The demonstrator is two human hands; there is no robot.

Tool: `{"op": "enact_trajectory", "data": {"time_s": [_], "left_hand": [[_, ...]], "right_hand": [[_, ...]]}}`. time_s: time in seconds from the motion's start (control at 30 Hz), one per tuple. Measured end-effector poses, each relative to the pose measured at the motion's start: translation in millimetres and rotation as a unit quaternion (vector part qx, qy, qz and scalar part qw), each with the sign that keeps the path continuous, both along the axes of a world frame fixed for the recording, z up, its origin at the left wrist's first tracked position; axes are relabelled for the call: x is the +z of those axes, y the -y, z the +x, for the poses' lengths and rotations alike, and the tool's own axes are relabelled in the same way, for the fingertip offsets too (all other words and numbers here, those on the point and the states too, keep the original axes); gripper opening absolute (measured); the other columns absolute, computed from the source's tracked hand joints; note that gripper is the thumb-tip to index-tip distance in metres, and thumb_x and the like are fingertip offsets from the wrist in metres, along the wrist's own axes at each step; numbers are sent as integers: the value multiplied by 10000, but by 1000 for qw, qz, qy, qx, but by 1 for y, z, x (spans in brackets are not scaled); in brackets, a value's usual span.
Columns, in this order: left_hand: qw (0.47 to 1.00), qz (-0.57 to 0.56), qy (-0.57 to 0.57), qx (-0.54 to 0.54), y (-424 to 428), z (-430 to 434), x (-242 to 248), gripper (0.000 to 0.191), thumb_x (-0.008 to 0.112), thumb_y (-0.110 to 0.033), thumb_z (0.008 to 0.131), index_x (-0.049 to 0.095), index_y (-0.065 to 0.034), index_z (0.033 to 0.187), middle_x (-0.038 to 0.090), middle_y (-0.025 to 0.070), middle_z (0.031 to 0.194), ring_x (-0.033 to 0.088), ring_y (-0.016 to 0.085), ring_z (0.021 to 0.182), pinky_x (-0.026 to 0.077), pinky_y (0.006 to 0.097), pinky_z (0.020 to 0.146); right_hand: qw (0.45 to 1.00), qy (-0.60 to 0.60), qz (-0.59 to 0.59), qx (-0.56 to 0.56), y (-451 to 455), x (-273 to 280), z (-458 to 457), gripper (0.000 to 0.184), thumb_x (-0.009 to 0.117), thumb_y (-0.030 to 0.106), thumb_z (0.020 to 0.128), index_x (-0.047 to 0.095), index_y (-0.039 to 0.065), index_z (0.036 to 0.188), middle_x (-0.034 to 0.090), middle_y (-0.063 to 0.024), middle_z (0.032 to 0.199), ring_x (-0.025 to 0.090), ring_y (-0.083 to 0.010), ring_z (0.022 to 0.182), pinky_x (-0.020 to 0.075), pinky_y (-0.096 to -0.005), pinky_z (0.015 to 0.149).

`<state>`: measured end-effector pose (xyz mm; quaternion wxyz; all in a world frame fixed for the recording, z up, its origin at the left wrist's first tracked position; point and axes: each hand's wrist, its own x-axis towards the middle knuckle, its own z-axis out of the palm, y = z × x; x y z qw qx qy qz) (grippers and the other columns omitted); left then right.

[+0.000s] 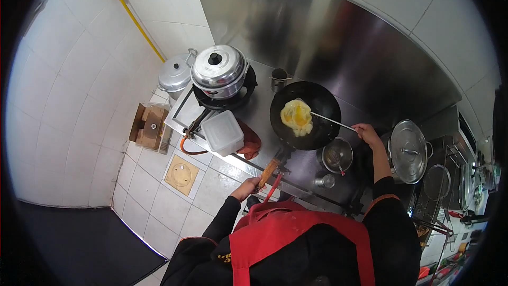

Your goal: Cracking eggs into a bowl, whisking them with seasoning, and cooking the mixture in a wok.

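Observation:
A black wok (317,91) stands on the stainless-steel stove, with cooked egg (296,116), white and yellow, lying in it. My left hand (249,188) grips the wok's wooden handle (270,171) near its end. In my right hand (367,133) is the thin metal shaft of a cooking utensil (335,121). That shaft slants into the wok and its tip goes under or behind the egg, so the head is mostly hidden. Close to the wok's right side sits a metal bowl (331,153) with a whisk (337,161) inside.
A lidded aluminium pot (218,65) stands on the back-left burner. Nearer are a translucent plastic container (222,131) and a reddish-brown cloth (250,141). A small metal cup (325,180) stands by the front edge. On the right is a large lidded pot (408,153); a steel splashback (333,35) rises behind.

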<state>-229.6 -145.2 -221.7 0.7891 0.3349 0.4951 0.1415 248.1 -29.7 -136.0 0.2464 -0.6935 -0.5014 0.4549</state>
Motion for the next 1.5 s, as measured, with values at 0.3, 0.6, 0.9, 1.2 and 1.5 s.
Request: {"op": "enact_trajectory", "data": {"time_s": [0.3, 0.6, 0.9, 1.2, 1.5], "left_hand": [[1000, -8, -9, 4, 1, 0, -5, 430, 334, -421, 885, 519, -54, 1009, 585, 22, 817, 480, 77, 660, 403, 215, 643], [1000, 5, -3, -14, -1, 0, -4, 428, 324, -409, 893, 512, -48, 1024, 590, 34, 824, 494, 80, 663, 411, 213, 640], [999, 30, 8, -16, -4, 2, 9, 389, 302, -359, 907, 479, -58, 1078, 589, 35, 848, 493, 78, 686, 413, 219, 652], [999, 43, 11, -24, -5, 3, 6, 379, 298, -352, 908, 467, -81, 1113, 587, 35, 848, 485, 76, 697, 410, 217, 667], [997, 62, 1, -43, -4, 2, 4, 393, 296, -373, 904, 460, -93, 1125, 598, 31, 836, 480, 66, 669, 393, 214, 621]], "right_hand": [[904, 368, 209, 65, 6, 78, -39, 175, 501, 137, 782, 620, 102, 906, 604, -117, 765, 570, -275, 717, 434, -364, 642], [920, 356, 144, 81, 39, 135, -81, 170, 509, 156, 775, 633, 96, 875, 613, -108, 766, 576, -278, 702, 441, -361, 648], [953, 217, -107, 183, 5, 163, -81, 184, 522, 140, 739, 650, 50, 835, 528, -30, 569, 453, -89, 468, 386, -262, 469], [809, 520, -55, 268, -50, 169, -112, 191, 517, 144, 667, 668, 117, 781, 632, -81, 768, 602, -235, 739, 463, -331, 679], [855, 482, 4, 191, -33, 219, -124, 193, 521, 142, 664, 667, 104, 784, 632, -91, 788, 599, -253, 772, 458, -337, 713]]}}
